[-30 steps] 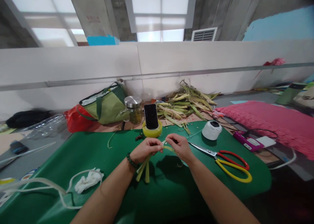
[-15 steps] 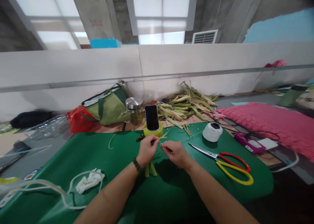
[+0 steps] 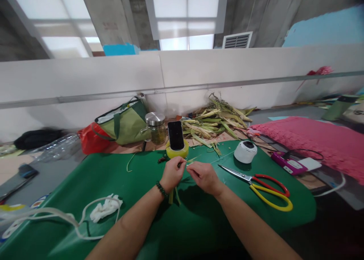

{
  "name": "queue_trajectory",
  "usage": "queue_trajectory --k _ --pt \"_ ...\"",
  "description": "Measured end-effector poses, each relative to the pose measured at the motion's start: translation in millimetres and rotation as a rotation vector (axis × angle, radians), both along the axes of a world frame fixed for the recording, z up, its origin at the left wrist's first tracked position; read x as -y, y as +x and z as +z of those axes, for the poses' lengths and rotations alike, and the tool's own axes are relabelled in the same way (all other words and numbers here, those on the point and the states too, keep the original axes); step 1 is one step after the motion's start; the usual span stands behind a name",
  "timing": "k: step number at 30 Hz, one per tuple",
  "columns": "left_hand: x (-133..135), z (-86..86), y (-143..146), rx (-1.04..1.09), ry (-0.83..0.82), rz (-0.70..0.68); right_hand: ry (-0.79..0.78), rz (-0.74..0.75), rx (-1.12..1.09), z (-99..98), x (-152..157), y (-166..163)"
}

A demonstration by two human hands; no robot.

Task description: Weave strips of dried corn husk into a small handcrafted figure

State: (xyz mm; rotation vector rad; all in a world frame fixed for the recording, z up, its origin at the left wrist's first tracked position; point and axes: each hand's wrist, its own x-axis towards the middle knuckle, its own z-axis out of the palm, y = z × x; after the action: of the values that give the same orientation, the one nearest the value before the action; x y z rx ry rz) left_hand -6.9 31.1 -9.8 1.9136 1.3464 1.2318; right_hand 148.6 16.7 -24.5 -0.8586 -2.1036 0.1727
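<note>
My left hand is closed round a small bundle of pale green leaf strips, whose ends hang below the fist over the green mat. My right hand is right beside it, fingers pinched on the upper ends of the same strips. Both hands are held together just in front of a black phone that stands upright in a yellow tape roll.
Red and yellow scissors lie to the right, with a white round device behind them. A pile of leaves, a lidded jar and a green bag sit at the back. White cord and cloth lie left. A pink cloth is far right.
My hands have drawn closer together and slightly further away. The hanging leaf strips have swung from slanting left to nearly straight down, and less of them shows below my left fist.
</note>
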Motion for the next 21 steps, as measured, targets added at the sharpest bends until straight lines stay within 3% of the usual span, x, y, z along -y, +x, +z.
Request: queue_trajectory --k 5,9,12,14,17,21 --pt "-0.2 5.2 -2.7 0.110 -0.206 -0.122 -0.009 -0.101 -0.098 4.6 -3.8 4.3" --pt "3.5 12.4 -4.7 0.286 -0.542 -0.387 -0.222 -0.150 -0.307 4.5 -15.5 12.1" --pt "5.5 15.6 -3.7 0.480 -0.644 -0.436 -0.423 -0.104 -0.383 1.5 -22.3 14.1" --pt "5.0 14.7 -2.1 0.587 -0.633 -0.381 -0.473 -0.044 -0.375 -1.0 -22.7 12.1" --pt "2.1 10.2 -0.5 0.624 -0.523 -0.237 -0.385 -0.019 -0.297 -3.6 -17.6 5.7" --pt "-1.1 4.1 -0.9 0.403 -0.218 -0.039 -0.271 0.056 -0.134 -3.2 -7.2 -2.9"
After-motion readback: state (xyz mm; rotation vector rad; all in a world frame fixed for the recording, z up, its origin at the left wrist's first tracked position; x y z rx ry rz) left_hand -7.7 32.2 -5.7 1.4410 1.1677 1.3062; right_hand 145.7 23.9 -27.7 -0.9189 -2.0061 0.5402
